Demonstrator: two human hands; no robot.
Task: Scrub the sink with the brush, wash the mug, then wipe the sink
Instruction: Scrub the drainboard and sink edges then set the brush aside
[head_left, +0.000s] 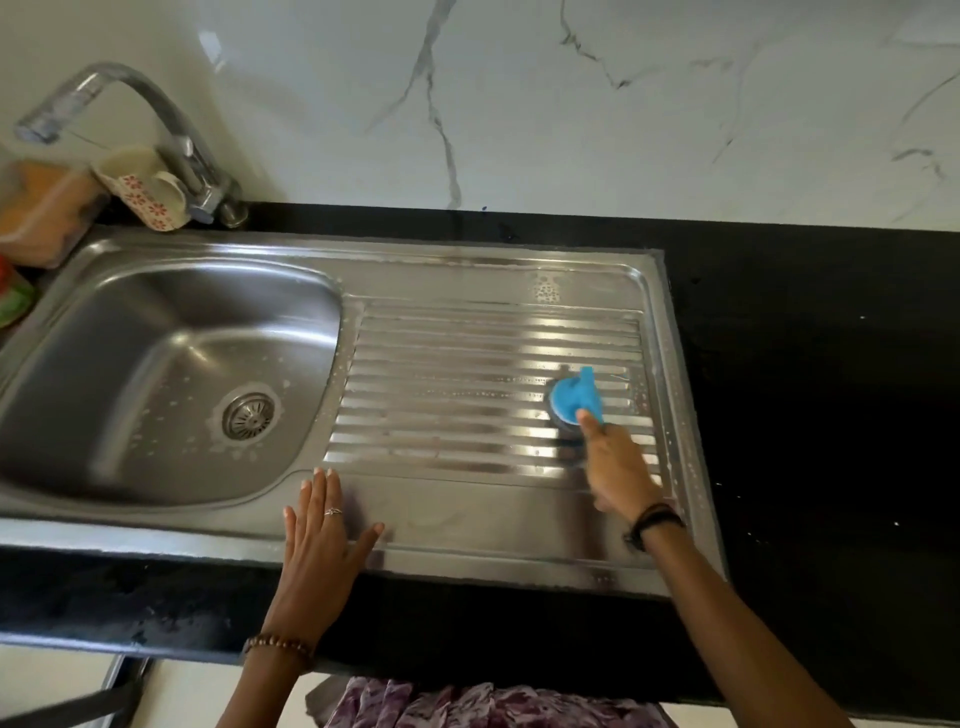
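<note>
Marble wall (571, 104), mug (143, 192) by tap (171, 130); right hand (618, 467) grips brush (576, 400), left hand (319, 535) flat on sink (467, 280).

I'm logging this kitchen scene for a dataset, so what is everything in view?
sink: one, steel, set in the counter
counter: one, black
brush: one, blue, on the ribbed drainboard
mug: one, cream with red flowers, beside the tap
tap: one, chrome, behind the basin
container: one, orange, far left, blurred
wall: white marble
left hand: flat on the sink's front edge
right hand: holds the brush
</note>
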